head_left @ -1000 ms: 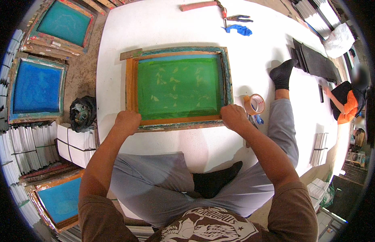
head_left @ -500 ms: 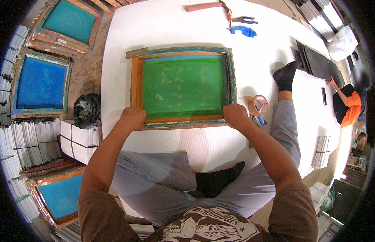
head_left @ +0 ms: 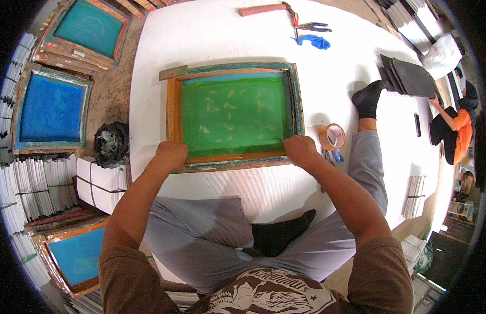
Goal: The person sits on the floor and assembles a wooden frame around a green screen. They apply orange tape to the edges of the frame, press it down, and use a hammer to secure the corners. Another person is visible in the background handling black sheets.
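Observation:
A wooden screen-printing frame (head_left: 173, 112) with a green mesh (head_left: 235, 115) lies in front of me on the white work surface (head_left: 211, 31). Small pale patches are scattered across the green. My left hand (head_left: 172, 156) is closed round the frame's near left corner. At the near right corner, my right hand (head_left: 301, 150) grips the same frame, its fingers curled over the edge. Close beyond my right hand stands a roll of tan tape (head_left: 333, 136), with a small blue item (head_left: 336, 155) partly beside it.
A hammer (head_left: 264, 9), pliers (head_left: 315, 26) and a blue cloth (head_left: 312, 41) lie at the far side. Other screens, including a blue one (head_left: 52, 112), and a black bag (head_left: 111, 144) line the left. At right, a co-worker in orange (head_left: 463, 133) touches black sheets (head_left: 410, 77).
The pale patches on the green mesh look more numerous and differently placed. My hands keep their grip at both corners. At right, the co-worker's black sheets have shifted and one now looks more raised.

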The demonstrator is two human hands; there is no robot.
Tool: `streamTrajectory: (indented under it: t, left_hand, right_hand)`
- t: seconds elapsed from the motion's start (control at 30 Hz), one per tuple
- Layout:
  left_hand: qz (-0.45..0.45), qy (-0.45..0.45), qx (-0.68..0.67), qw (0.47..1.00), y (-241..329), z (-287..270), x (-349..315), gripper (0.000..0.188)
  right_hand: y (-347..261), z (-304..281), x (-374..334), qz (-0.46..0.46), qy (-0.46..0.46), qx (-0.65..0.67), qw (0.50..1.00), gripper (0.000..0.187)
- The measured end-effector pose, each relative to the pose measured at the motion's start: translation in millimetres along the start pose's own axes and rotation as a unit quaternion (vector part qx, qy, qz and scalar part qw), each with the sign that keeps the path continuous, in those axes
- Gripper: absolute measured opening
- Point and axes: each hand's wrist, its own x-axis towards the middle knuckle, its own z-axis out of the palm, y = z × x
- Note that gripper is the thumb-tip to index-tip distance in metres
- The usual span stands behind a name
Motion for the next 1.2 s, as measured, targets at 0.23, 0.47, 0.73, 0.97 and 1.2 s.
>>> streamTrajectory:
  t: [0.23,0.47,0.73,0.97,1.2]
  left_hand:
    - [0.011,-0.013,0.01,1.0,4,-7,-1,0.02]
    - [0.002,0.016,0.008,1.0,5,-1,-1,0.02]
    - [0.009,0.019,-0.005,1.0,4,0,-2,0.02]
    - [-0.017,0.045,-0.062,0.997,-1,7,-12,0.016]
    - [-0.034,0.183,-0.161,0.969,-2,13,-45,0.015]
  right_hand:
    - [-1,4,7,0.035,-0.014,0.019,0.999,0.017]
    - [-1,10,7,0.039,0.025,0.018,0.999,0.016]
    - [10,-2,-22,0.01,0.09,0.081,0.993,0.02]
    - [24,-2,-36,0.012,0.228,0.222,0.948,0.02]
    - [31,21,-34,-0.005,0.27,0.288,0.919,0.018]
